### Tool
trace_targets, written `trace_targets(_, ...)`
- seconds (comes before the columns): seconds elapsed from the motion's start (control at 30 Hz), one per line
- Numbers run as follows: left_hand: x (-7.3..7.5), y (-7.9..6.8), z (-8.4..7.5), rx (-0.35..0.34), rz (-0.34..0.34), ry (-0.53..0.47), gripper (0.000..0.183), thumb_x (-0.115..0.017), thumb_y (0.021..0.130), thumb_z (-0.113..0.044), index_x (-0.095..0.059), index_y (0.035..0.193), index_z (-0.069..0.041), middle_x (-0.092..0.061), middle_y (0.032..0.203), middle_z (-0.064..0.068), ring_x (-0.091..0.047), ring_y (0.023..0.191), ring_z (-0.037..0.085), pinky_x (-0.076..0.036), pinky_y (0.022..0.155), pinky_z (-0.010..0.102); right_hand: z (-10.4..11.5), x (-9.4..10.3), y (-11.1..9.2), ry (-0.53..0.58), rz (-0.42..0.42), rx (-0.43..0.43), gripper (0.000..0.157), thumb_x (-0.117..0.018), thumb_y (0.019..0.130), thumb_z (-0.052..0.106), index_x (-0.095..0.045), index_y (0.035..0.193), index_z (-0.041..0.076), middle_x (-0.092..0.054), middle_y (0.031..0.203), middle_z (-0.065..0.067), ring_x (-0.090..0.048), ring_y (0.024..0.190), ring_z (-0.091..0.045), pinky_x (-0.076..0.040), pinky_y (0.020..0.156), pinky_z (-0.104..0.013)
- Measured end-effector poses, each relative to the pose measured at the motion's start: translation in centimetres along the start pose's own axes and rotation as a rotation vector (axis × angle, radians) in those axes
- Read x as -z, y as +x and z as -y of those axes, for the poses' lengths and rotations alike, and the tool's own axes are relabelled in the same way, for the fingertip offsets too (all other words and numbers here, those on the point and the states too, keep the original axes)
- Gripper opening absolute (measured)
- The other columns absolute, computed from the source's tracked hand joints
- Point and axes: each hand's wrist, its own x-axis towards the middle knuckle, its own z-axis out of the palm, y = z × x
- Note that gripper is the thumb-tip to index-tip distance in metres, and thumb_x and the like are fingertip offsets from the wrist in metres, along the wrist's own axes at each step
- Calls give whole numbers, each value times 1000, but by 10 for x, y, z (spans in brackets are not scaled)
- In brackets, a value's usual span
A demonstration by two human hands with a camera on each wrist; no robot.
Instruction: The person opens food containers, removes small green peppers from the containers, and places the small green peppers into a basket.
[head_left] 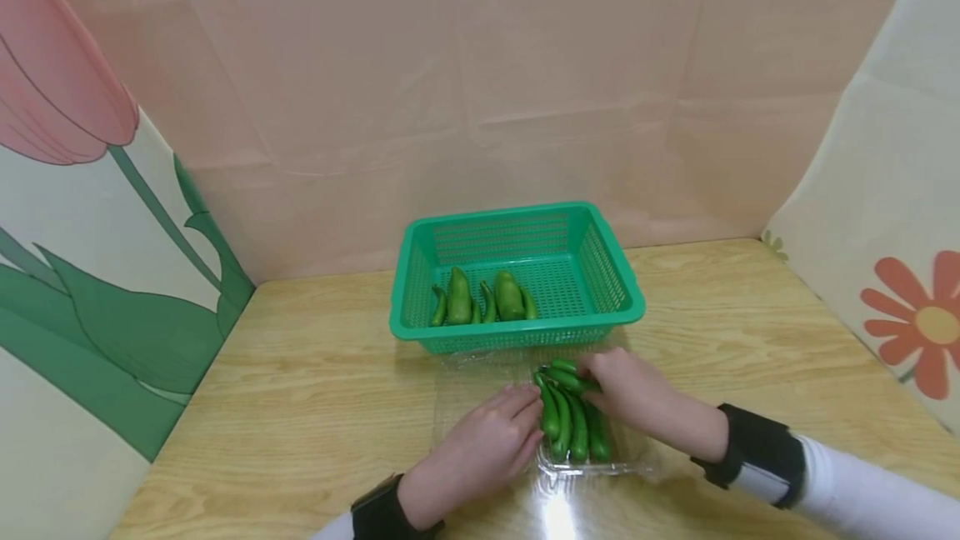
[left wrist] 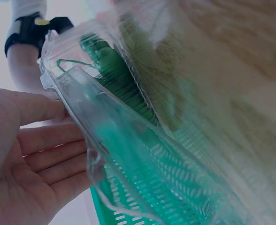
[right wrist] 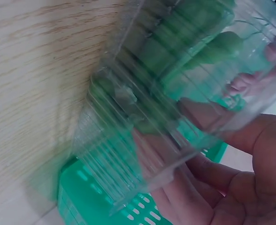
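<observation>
Several long green chili peppers (head_left: 576, 427) lie in a clear plastic clamshell box (head_left: 581, 469), most of them side by side along its length. My right hand (head_left: 633, 394) reaches over the box's right wall and pinches a green pepper (head_left: 567, 380) near its far end, thumb and fingers around it; the right wrist view shows this blurred through the plastic. At the near left my left hand (head_left: 498, 436) has its fingers (left wrist: 58, 154) nearly straight, at the box's left edge beside the peppers. The box's clear lid (head_left: 476, 390) lies folded out to the left, partly behind that hand.
A green plastic basket (head_left: 517, 333) stands just behind the box. Inside it are two thick pale green peppers (head_left: 508, 297) and several thin ones (head_left: 439, 307). The wooden table (head_left: 300, 390) meets a pink backdrop, with printed flower sheets at both sides.
</observation>
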Motion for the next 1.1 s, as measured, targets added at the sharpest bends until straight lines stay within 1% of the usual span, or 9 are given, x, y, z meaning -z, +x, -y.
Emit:
trace_targets(0.13,0,0,0,7,7,-7,35,-56,94,-26,-62,119,-3,-61,126,13,-57,120,22,-46,105,35,0,3,-3,-3,-17,6,16,-78,70,5,-66,81,7,-68,75,-4,-64,66,-16,-56,55,-26)
trace_targets(0.37,0,0,0,6,7,1,35,-56,94,-26,-62,119,-3,-61,126,12,-57,120,22,-46,105,35,4,10,-10,29,-42,20,14,-74,73,2,-66,84,6,-68,75,-3,-63,64,-13,-54,53,-21)
trace_targets(0.53,0,0,0,5,3,-2,34,-57,93,-26,-62,118,-3,-61,125,13,-58,119,23,-46,105,35,9,15,-14,24,-72,35,15,-74,74,4,-65,84,10,-67,74,0,-63,63,-13,-52,51,-21)
trace_targets(0.63,0,0,0,2,0,-2,34,-57,93,-26,-63,118,-3,-62,125,13,-58,119,23,-47,104,35,12,18,-15,32,-78,31,14,-74,75,5,-65,84,10,-67,75,1,-64,64,-13,-53,52,-23)
trace_targets(0.8,1,1,0,-1,-8,0,34,-57,93,-26,-63,117,-3,-62,125,13,-58,119,23,-47,104,35,17,26,-11,45,-106,49,15,-74,75,2,-66,87,7,-67,78,-1,-65,70,-16,-57,57,-28)
trace_targets(0.97,1,0,0,-8,-23,-1,33,-58,93,-25,-63,116,-2,-62,124,13,-59,118,23,-47,103,35,19,37,-3,56,-128,63,16,-73,75,-2,-66,88,4,-66,78,-2,-63,70,-13,-54,55,-23)
trace_targets(1.1,0,0,1,-13,-32,2,33,-58,92,-25,-64,115,-2,-63,123,13,-59,117,23,-47,104,35,19,45,5,69,-158,78,15,-73,76,-3,-66,88,2,-67,79,-4,-65,72,-15,-56,57,-25)
